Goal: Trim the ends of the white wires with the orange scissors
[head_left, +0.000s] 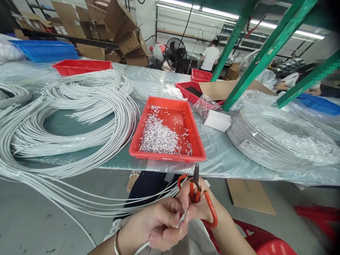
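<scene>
Low in the head view, my left hand [160, 223] is closed around a white cable [181, 219], whose end pokes up between the fingertips. Pinched against that end are the thumb and a finger of my right hand [191, 211]. Scissors with orange handles [211, 209] hang in the same right hand, dark blades pointing up and away from the cable. More white cables run in from the left and pass behind my hands. Just beyond the hands, on the table, sits a red tray [168, 156] holding a heap of small silvery metal pieces.
Large coils of white cable [117, 117] cover the table's left side. A plastic-wrapped cable coil [265, 141] lies at right, near a small white box [217, 120]. Green posts [247, 78] rise at the right. Behind are bins, cardboard boxes, a fan [176, 55] and other people.
</scene>
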The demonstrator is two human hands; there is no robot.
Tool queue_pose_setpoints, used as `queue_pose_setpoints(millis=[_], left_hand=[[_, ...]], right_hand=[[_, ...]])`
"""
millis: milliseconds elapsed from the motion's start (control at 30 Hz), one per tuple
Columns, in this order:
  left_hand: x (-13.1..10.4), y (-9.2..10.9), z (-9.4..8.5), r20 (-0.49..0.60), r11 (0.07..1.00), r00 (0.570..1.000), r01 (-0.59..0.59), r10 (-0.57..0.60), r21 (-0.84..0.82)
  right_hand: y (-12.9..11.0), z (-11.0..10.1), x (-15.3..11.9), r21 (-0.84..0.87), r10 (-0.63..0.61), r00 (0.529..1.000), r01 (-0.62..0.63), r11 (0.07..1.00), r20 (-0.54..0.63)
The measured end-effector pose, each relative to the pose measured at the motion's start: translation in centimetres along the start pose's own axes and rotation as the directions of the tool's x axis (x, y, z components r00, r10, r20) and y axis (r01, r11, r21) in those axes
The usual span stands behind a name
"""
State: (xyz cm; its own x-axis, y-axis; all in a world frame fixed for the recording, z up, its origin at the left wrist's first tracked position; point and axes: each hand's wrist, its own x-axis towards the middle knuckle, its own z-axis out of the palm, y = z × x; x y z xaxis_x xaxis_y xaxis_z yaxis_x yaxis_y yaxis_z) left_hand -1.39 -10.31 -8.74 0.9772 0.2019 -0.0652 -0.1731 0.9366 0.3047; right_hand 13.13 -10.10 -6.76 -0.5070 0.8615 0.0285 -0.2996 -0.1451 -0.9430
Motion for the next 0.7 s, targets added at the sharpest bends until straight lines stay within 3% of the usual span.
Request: queue_pose_setpoints(millis=[100, 167, 200, 233, 300, 367, 400, 433, 533, 567, 600, 633, 700], left_hand=[[0.0, -0.1, 0.0, -0.011, 1.0, 1.0, -0.001, 0.002, 0.022], [0.0, -0.1, 0.2, -0.142, 0.979, 0.975, -0.151, 0.17, 0.136], [0.0, 0.0, 0.4, -0.221, 0.947, 0.934, -0.233, 0.282, 0.223], [0.0, 0.0, 0.7, -0.294, 0.897, 0.869, -0.302, 0.399, 0.324], [-0.1, 0.1, 1.4, -0.383, 0.755, 0.693, -0.365, 0.611, 0.545], [-0.1, 0.2, 2.0, -0.374, 0.593, 0.517, -0.362, 0.77, 0.719], [-0.1, 0.2, 2.2, -0.361, 0.548, 0.474, -0.35, 0.803, 0.76], [-0.1, 0.2, 2.3, -0.357, 0.543, 0.475, -0.342, 0.804, 0.767], [0.0, 0.2, 2.3, -0.382, 0.661, 0.607, -0.337, 0.697, 0.671], [0.0, 0.2, 2.2, -0.386, 0.683, 0.63, -0.332, 0.674, 0.651], [0.0, 0.2, 2.0, -0.381, 0.674, 0.627, -0.326, 0.679, 0.663], [0.0, 0.2, 1.9, -0.373, 0.633, 0.595, -0.313, 0.712, 0.708], [-0.1, 0.3, 1.5, -0.305, 0.45, 0.461, -0.244, 0.833, 0.859]], right_hand=[[-0.2, 0.1, 0.0, -0.037, -0.013, 0.999, 0.011, 0.999, -0.037], [-0.4, 0.0, -0.1, -0.065, -0.041, 0.995, 0.035, 0.997, -0.096], [-0.6, -0.1, -0.2, -0.081, -0.06, 0.989, 0.049, 0.995, -0.134], [-0.7, -0.1, -0.2, -0.1, -0.083, 0.981, 0.066, 0.993, -0.175], [-0.7, -0.1, -0.3, -0.14, -0.135, 0.959, 0.102, 0.985, -0.249], [-0.6, 0.2, -0.3, -0.174, -0.181, 0.937, 0.133, 0.976, -0.298], [-0.5, 0.4, -0.3, -0.184, -0.2, 0.928, 0.148, 0.972, -0.313], [-0.3, 0.5, -0.2, -0.192, -0.219, 0.92, 0.162, 0.968, -0.326], [0.1, 0.9, 0.1, -0.207, -0.263, 0.898, 0.199, 0.958, -0.354], [0.1, 1.0, 0.2, -0.213, -0.273, 0.893, 0.207, 0.955, -0.358], [0.1, 1.1, 0.3, -0.22, -0.281, 0.889, 0.211, 0.952, -0.363], [0.1, 1.1, 0.3, -0.228, -0.287, 0.885, 0.213, 0.95, -0.368], [0.0, 1.3, 0.2, -0.246, -0.295, 0.88, 0.213, 0.946, -0.372]])
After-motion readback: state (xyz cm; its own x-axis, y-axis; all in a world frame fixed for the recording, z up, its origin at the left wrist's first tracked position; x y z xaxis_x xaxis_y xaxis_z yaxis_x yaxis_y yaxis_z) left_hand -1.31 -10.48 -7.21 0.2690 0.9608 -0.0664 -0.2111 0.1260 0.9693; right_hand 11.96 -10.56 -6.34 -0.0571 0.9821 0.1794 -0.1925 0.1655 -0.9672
